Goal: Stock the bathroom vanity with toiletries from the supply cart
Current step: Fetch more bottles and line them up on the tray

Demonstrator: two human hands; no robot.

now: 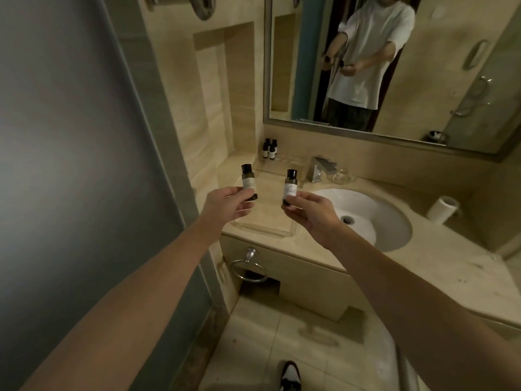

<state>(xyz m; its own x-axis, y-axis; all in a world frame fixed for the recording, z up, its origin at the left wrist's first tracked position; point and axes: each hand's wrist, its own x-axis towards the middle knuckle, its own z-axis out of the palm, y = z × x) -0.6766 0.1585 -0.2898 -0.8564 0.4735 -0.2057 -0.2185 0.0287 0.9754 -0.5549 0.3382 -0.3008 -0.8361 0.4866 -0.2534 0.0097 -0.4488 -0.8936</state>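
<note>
Two upright bottles (dark caps, white labels) before the vanity counter, left bottle pinched in my left hand, right bottle pinched in my right hand.

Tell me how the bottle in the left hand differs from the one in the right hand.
The left bottle tilts cap-leftward; the right bottle tilts slightly cap-rightward. The left bottle shows higher in view and farther from the sink than the right bottle. Both are small, dark-capped and white-labelled, pinched near the base by the left hand and right hand.
</note>
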